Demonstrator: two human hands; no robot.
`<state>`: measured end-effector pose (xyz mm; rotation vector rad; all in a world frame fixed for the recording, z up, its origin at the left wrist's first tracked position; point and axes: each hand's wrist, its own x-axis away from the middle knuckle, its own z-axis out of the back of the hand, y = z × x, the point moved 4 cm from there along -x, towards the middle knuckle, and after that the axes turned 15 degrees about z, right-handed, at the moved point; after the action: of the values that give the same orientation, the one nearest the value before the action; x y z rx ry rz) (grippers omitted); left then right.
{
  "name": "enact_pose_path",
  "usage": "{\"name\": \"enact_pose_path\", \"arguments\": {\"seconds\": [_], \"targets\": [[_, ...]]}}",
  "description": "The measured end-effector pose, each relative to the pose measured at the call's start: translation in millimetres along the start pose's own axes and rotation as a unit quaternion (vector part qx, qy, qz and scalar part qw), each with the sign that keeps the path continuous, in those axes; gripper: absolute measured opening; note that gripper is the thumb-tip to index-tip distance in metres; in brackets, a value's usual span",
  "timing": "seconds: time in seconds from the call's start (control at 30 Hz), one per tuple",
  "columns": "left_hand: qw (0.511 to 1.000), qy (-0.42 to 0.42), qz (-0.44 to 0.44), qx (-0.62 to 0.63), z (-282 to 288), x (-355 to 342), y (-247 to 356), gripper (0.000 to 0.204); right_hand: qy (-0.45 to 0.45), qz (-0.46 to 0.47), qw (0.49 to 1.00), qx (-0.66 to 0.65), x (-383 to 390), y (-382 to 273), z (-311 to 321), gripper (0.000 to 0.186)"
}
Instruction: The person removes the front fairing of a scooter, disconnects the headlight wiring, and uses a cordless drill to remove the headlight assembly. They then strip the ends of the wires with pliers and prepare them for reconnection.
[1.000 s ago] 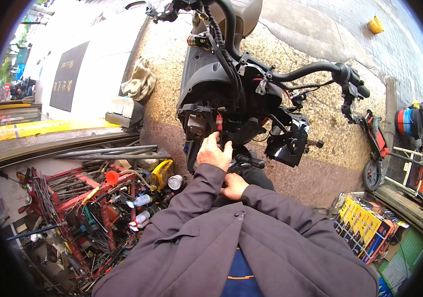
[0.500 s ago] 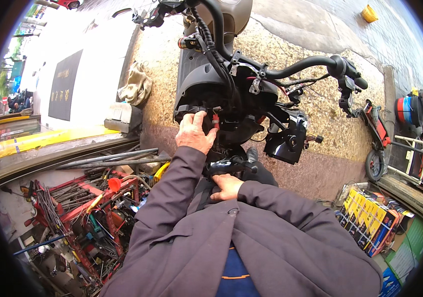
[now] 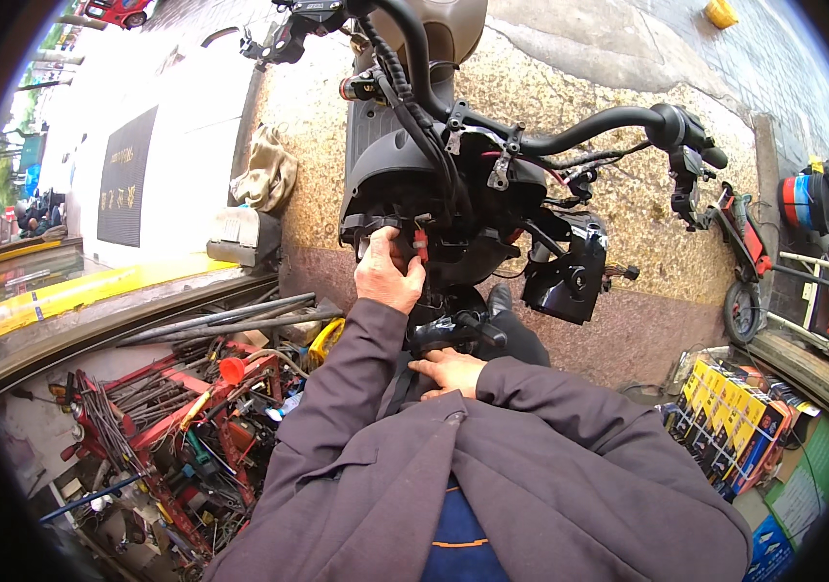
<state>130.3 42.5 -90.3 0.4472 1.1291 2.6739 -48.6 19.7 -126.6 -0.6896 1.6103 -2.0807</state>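
The left hand (image 3: 387,276) reaches forward, bent fingers at the front of the motor scooter (image 3: 390,160), which stands on speckled ground (image 3: 642,223); whether it grasps, I cannot tell. The right hand (image 3: 448,371) lies relaxed, released, before the motor scooter. To its left is a cloth (image 3: 267,173); rightward, a black panel (image 3: 568,276), then a kick scooter (image 3: 746,250).
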Motion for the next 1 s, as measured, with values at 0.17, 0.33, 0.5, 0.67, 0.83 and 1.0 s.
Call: {"name": "enact_pose_path", "arguments": {"seconds": [0.17,0.33,0.5,0.67,0.83,1.0], "targets": [[1.000,-0.003,-0.026,0.012,2,-2,1,0.048,0.007,0.015,1.000,0.024,0,-1,-9,0.070],[0.999,-0.014,-0.022,0.023,3,-3,0,0.047,0.060,0.095,0.994,-0.006,-1,-19,12,0.062],[0.999,-0.013,-0.030,0.001,4,-3,-1,0.047,0.389,-0.037,0.909,-0.146,9,-12,90,0.030],[0.998,0.002,-0.055,0.014,3,-3,-1,0.045,0.508,-0.139,0.840,-0.133,-21,9,135,0.034],[0.997,0.010,-0.078,0.007,5,-5,0,0.046,0.470,-0.146,0.870,-0.027,-33,25,142,0.029],[0.998,-0.009,-0.068,-0.009,7,-5,-2,0.050,0.483,-0.151,0.855,-0.115,-39,37,139,0.031]]}}
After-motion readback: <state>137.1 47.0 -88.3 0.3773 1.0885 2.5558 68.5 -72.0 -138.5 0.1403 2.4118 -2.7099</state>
